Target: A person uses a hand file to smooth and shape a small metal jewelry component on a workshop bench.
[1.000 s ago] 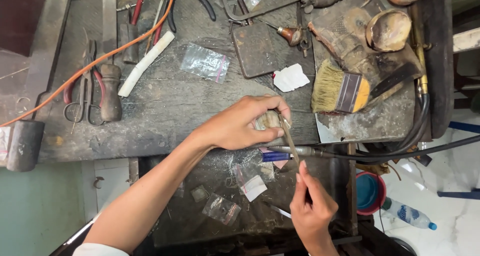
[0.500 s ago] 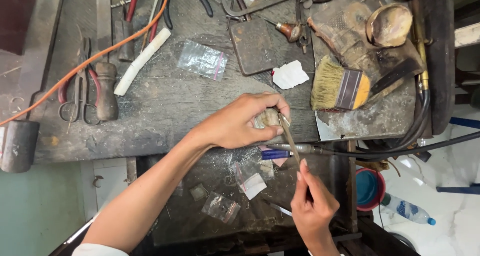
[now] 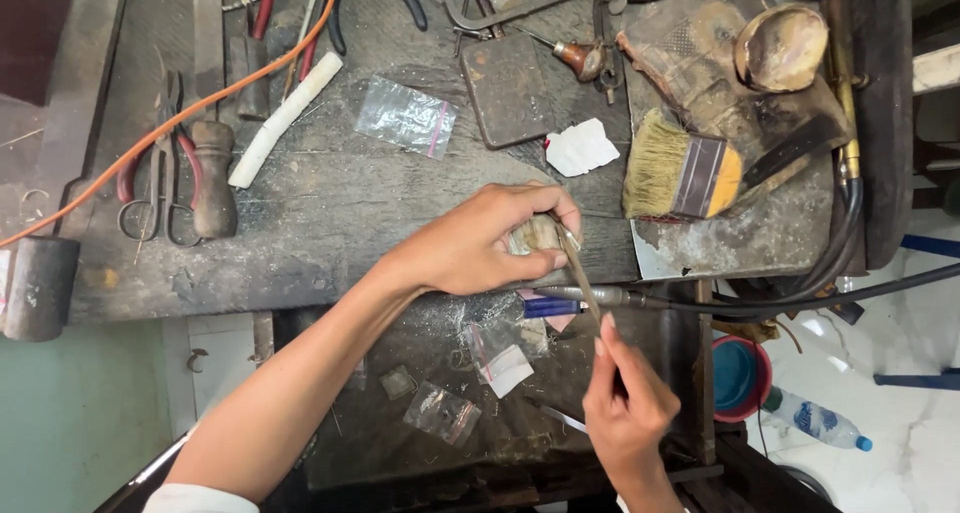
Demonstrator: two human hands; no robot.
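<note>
My left hand (image 3: 480, 245) rests at the front edge of a worn wooden workbench (image 3: 330, 213) and pinches a small pale metal piece (image 3: 535, 235) between thumb and fingers. My right hand (image 3: 625, 403) is below it, over a lower tray, and grips the handle end of a thin metal file (image 3: 578, 273). The file slants up and left, and its tip lies against the small piece in my left hand.
A wide yellow-bristled brush (image 3: 685, 168), a white scrap (image 3: 582, 148), a dark square block (image 3: 505, 91), a small plastic bag (image 3: 405, 118), scissors (image 3: 150, 188), an orange cable (image 3: 200, 103) and black hoses (image 3: 830, 273) lie about. The lower tray (image 3: 430, 373) holds small bags. A blue bowl (image 3: 738, 378) and a bottle (image 3: 820, 423) are on the floor.
The hands hold the same pose. My right hand and the file have shifted very slightly along the piece; the camera moved a little.
</note>
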